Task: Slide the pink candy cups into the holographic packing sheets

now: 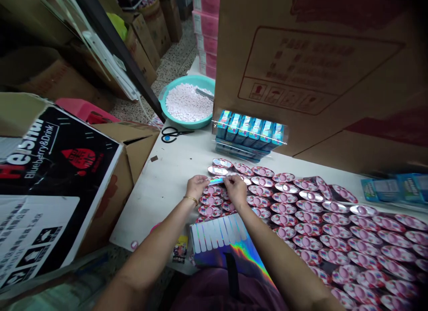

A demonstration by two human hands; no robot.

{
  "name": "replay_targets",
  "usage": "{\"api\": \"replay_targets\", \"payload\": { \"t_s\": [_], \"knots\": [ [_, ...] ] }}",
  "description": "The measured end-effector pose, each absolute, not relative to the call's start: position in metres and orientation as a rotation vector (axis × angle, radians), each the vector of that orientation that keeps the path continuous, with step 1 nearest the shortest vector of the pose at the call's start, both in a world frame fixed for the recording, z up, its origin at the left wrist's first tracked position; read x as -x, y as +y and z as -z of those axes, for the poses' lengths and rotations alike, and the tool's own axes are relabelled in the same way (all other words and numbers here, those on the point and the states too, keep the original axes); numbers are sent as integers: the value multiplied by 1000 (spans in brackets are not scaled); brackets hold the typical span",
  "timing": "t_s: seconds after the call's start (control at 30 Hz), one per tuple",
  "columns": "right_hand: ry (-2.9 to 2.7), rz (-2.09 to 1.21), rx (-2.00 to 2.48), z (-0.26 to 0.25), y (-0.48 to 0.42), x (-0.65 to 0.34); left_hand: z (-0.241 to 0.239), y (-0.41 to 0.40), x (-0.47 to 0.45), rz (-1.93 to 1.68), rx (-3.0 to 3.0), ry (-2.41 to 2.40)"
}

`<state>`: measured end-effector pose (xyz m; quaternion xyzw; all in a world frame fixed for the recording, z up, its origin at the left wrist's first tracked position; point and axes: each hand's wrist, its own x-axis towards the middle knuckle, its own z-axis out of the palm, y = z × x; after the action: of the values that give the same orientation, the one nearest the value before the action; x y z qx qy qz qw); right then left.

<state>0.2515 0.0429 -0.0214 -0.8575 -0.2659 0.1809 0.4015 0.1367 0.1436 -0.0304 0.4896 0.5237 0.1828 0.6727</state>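
Between my two hands a shiny holographic sticker strip [216, 181] is stretched sideways. My left hand [197, 186] pinches its left end, and my right hand [236, 191] pinches the right end. Rows of oval pink-and-red packs [284, 208] stand close together under and around my hands; several have a silvery strip on top and others show a pink round spot. Whether the strip touches the pack beneath is hidden by my fingers. A rainbow-sheen sticker sheet [217, 256] with white strip-shaped areas lies near my body, below my forearms.
A turquoise basin [163, 107] of small white pieces stands at the back, with black scissors [172, 134] in front. Blue packets [245, 128] in clear plastic stand against a large cardboard box [321, 79]. An open black-and-white printed carton [43, 182] is left of the table [140, 217].
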Motion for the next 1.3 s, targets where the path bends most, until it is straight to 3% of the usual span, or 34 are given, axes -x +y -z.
{"api": "replay_targets", "payload": {
  "t_s": [0.23, 0.73, 1.1, 1.3],
  "knots": [
    [-912, -338, 2317, 25, 49, -256, 54, 142, -142, -482, -1507, 1318],
    [-1048, -347, 2570, 24, 55, -257, 37, 148, -150, -212, -1930, 1365],
    [-898, -760, 2719, 8, 73, -273, 46, 168, -149, 18, -1720, 1380],
    [-857, -732, 2694, 6, 69, -279, 44, 172, -148, 81, -1579, 1322]
  ]
}}
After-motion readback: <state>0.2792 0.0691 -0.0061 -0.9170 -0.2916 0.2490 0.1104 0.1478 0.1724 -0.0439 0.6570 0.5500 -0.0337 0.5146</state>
